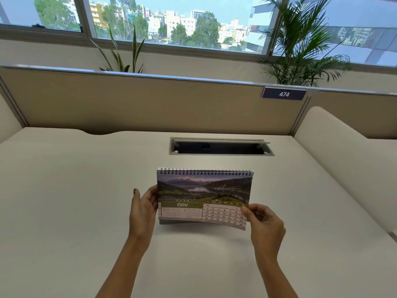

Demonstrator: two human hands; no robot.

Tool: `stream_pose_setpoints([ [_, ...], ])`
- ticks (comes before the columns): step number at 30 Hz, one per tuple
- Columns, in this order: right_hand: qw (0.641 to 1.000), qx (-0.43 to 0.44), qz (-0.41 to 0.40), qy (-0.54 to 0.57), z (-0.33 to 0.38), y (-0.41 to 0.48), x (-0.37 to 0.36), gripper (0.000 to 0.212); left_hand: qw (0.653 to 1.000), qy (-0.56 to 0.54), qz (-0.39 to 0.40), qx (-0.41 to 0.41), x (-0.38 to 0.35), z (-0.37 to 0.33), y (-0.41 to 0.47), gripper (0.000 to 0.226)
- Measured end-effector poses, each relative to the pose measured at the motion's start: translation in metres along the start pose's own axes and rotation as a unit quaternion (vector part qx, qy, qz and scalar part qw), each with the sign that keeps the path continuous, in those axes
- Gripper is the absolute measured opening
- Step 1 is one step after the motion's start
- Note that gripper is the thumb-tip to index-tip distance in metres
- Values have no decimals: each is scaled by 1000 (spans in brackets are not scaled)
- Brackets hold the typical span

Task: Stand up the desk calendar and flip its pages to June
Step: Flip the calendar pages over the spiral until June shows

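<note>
The spiral-bound desk calendar (204,196) stands upright on the cream desk (75,201), its black wire binding along the top. The front page shows a mountain lake photo and the word MAY over a date grid. My left hand (142,211) grips the calendar's left edge and steadies it. My right hand (262,222) pinches the lower right corner of the May page between thumb and fingers. That corner is lifted away from the stand and curls toward me.
An open cable hatch (221,147) is set into the desk behind the calendar. A beige partition (150,100) with a blue "474" sign (284,94) closes the back. Plants and windows lie beyond it. A low cream divider (343,151) bounds the right side.
</note>
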State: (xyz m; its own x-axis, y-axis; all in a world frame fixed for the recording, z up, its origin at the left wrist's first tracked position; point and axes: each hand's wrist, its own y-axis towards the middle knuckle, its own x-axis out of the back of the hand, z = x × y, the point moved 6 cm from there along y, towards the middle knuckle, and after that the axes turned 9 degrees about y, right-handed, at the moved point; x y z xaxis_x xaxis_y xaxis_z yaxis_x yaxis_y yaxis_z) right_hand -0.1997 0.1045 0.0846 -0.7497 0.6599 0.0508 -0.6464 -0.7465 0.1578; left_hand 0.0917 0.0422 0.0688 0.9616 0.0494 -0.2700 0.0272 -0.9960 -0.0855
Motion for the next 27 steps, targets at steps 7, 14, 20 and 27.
stream_pose_setpoints([
  [7,999,15,21,-31,0,-2,2,7,1000,3,-7,11,0,1,-2,60],
  [14,969,-140,131,155,4,-9,-6,45,1000,-16,-6,21,0,2,-2,60],
  [20,919,-199,181,289,26,-16,-9,46,997,-54,4,49,-2,1,-6,67],
  [27,944,47,196,259,74,1,-20,26,1000,-20,-18,-5,0,-4,-3,61],
])
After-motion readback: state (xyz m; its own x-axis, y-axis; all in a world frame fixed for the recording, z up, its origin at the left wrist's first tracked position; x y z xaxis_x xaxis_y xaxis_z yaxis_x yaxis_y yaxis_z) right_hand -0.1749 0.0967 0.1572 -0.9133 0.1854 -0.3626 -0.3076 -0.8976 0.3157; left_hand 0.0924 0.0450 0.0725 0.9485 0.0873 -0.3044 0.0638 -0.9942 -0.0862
